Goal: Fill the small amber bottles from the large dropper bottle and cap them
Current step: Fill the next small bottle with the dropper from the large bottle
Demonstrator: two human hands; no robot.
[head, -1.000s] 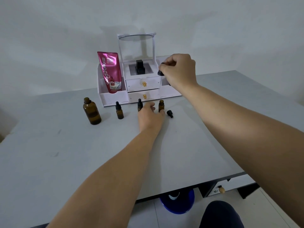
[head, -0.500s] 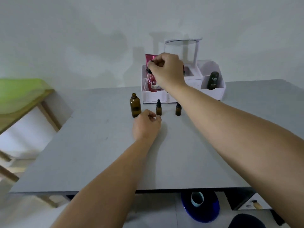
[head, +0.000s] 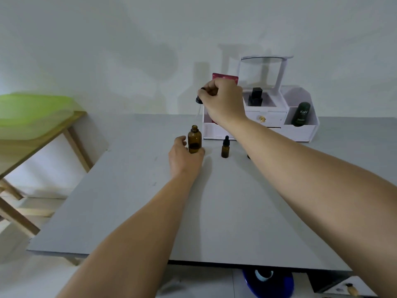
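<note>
The large amber bottle (head: 194,139) stands uncapped on the grey table (head: 214,211), and my left hand (head: 183,157) wraps its lower part. My right hand (head: 222,100) hovers above and just right of it, pinching the black dropper cap (head: 199,99), whose clear glass tube points down toward the bottle's mouth. One small amber bottle (head: 225,148) with a black cap stands to the right. My right forearm hides the other small bottles; only a dark bit shows at its edge.
A white organizer (head: 300,131) stands at the back with a red tube (head: 225,78), a black bottle (head: 255,97) and a dark green container (head: 301,114). A wooden table with a green basin (head: 32,112) is at left. A blue object (head: 268,280) lies under the table.
My view swung right to left. My left hand moved from the small bottles to grip the large bottle. My right hand carried the dropper leftward and now holds it above that bottle.
</note>
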